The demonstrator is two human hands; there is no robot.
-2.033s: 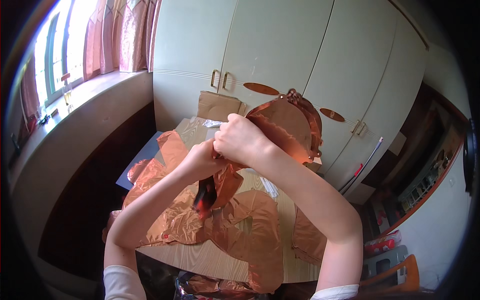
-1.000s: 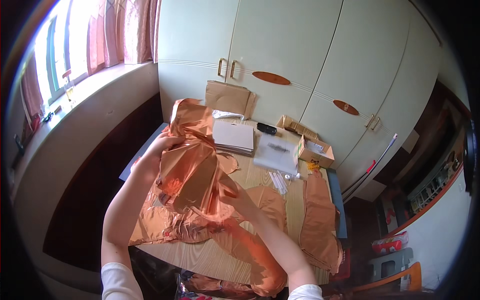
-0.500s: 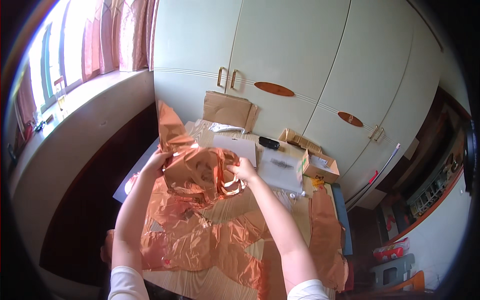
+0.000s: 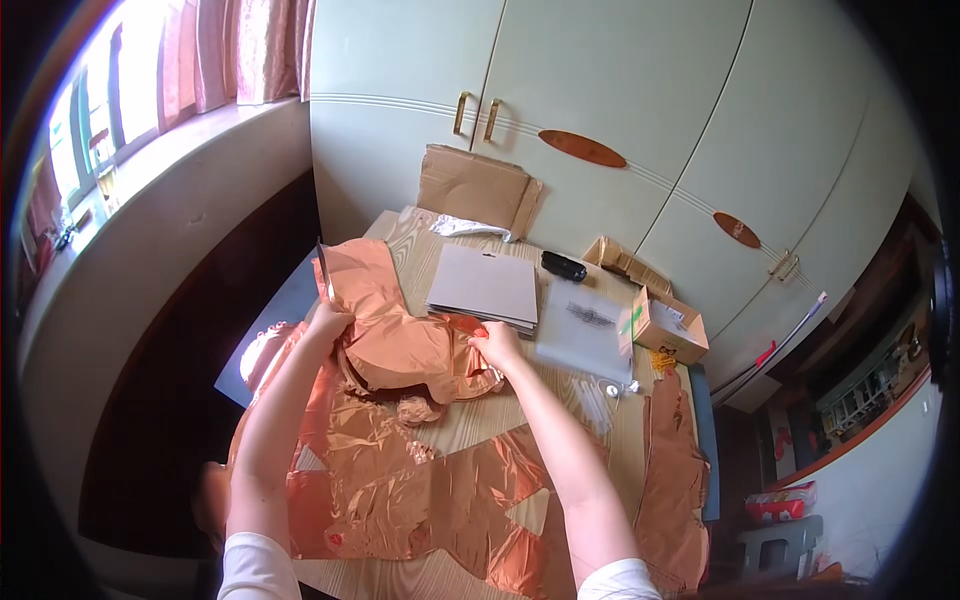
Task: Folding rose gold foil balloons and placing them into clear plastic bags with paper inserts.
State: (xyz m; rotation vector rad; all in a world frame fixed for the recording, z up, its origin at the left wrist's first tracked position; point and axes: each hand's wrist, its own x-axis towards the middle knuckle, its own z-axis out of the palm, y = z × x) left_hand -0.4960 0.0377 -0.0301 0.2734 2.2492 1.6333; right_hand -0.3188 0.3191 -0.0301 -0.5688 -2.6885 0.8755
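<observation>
A deflated copper-coloured foil balloon is stretched between my two hands over the left part of the table. My left hand is closed on its left edge, just below an upper section that lies towards the back of the table. On the other side, my right hand pinches its right end, where the foil bunches up near a stack of grey boards. Below my hands, another flat, wrinkled copper foil piece spreads across the near side of the table. More foil hangs crumpled left of my left forearm.
The grey boards lie at the table's back, beside a black case and a clear plastic sheet. An open cardboard box stands at the right. A long foil strip lies along the right edge. Pale cabinets rise behind.
The balloon has been lowered and pulled out flatter between my hands; its upper section has dropped from standing upright to lying down. The view has tilted down and to the left.
</observation>
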